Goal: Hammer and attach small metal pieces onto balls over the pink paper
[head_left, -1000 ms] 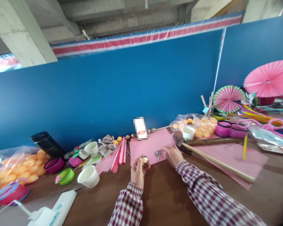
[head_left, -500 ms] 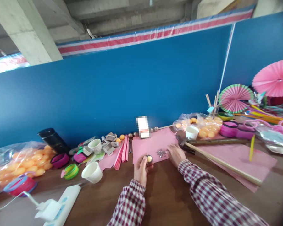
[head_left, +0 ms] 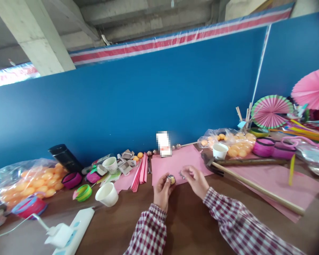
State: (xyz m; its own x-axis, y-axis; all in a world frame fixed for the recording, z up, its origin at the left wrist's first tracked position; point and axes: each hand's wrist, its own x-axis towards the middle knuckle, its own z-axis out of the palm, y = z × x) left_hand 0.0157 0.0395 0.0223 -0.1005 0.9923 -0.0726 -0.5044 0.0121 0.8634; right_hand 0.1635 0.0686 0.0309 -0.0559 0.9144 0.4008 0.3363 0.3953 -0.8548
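My left hand [head_left: 162, 191] grips a small ball [head_left: 171, 179] between thumb and fingers. Part of the ball is covered in shiny silver bits, and a yellow-orange patch shows bare. To its right, my right hand [head_left: 197, 181] is raised over the near edge of a pink paper sheet [head_left: 172, 164], its thumb and forefinger pinched together. What sits in that pinch is too small to make out. Small silver pieces [head_left: 182, 174] lie on the sheet by these fingertips, partly hidden by the hand.
A hammer [head_left: 260, 187] lies at right beside a dark rod [head_left: 252, 161]. Paper cups [head_left: 106, 194], a bag of orange balls [head_left: 34, 182], another bag of balls [head_left: 238, 144] and a power strip [head_left: 77, 226] surround the work spot. A blue partition [head_left: 154, 92] stands behind.
My right hand has lifted from the silver pieces and come left toward the ball, its fingers now pinched. My left hand keeps the ball, turned slightly. The view has shifted a little.
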